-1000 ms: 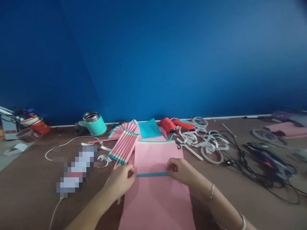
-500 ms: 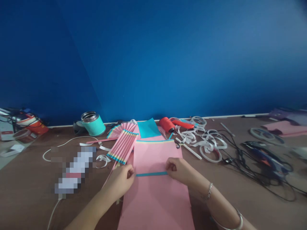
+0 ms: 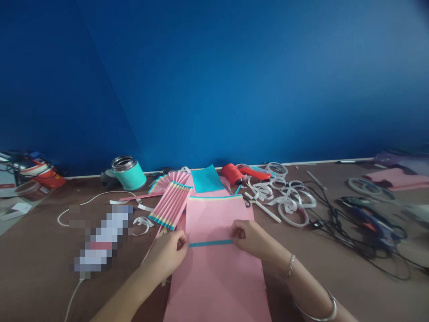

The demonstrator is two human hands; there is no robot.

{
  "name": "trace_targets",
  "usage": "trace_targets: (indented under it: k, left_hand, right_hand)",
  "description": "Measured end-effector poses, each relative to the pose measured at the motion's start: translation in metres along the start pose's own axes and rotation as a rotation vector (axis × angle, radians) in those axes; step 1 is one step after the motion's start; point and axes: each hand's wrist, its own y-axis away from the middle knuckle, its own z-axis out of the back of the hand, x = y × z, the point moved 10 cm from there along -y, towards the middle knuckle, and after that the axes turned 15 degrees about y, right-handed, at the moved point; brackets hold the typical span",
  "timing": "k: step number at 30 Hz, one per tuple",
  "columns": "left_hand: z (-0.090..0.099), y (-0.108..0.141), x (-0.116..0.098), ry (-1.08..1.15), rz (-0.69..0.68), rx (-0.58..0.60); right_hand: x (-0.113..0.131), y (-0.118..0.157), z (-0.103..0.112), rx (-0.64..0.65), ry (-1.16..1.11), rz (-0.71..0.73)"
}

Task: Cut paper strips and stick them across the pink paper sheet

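Pink paper [image 3: 217, 281] lies in front of me, with another pink sheet [image 3: 216, 219] over its far part. A thin blue strip [image 3: 210, 243] runs along that sheet's near edge; its far edge has yellow and blue strips. My left hand [image 3: 172, 246] is closed, fingertips at the blue strip's left end. My right hand [image 3: 246, 235] is closed in a pinch at its right end. What lies between the fingertips is too small to make out. Pleated pink paper [image 3: 171, 205] with striped edges lies beyond my left hand, beside a blue sheet [image 3: 207, 179].
A teal cup [image 3: 130, 174] stands at the back left, near a blurred-out object [image 3: 105, 239]. Red thread spool [image 3: 232, 173] and tangled white strips [image 3: 288, 197] lie at the back. Black cables [image 3: 338, 228] and a dark blue tool [image 3: 375, 226] are at the right.
The view has shifted very slightly. Both hands keep the same pinched pose at the ends of the blue strip.
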Motion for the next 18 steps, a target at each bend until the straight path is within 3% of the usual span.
trace_targets:
  k: [18]
  left_hand:
    - [0.0021,0.0030,-0.0039,-0.020,0.010,0.012]
  right_hand:
    - [-0.0022,-0.0002,-0.0015,0.005,-0.011,0.007]
